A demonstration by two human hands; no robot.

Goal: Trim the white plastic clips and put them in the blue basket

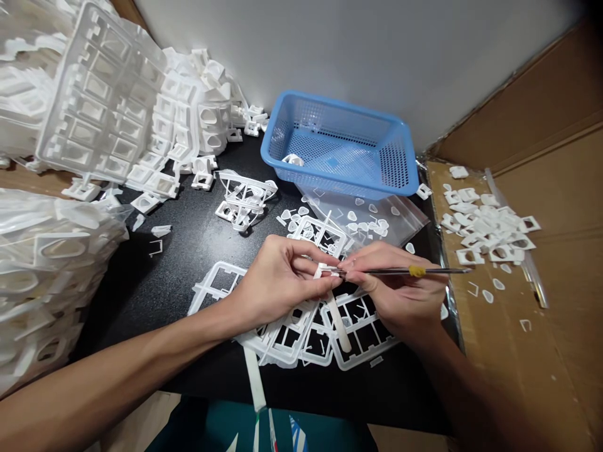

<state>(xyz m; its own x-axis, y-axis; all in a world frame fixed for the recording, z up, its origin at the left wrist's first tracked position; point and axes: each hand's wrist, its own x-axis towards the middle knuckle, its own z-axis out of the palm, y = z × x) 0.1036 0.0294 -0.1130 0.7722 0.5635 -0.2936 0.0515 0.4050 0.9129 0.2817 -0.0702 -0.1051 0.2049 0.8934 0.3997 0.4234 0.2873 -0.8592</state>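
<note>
Presumably for control, the left hand (276,285) pinches a small white part (321,270) steady above the near white frames (282,358), while the right hand (407,298) grips a slim metal tool (389,271) close to the part.

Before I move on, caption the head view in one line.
Left hand holds a small white plastic part, right hand a thin metal tool, near a blue perforated basket.

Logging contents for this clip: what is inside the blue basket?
A white part lies in the blue basket, near its left end; perforated bottom shows beyond. Anything under that part or close behind the near wall is covered.
</note>
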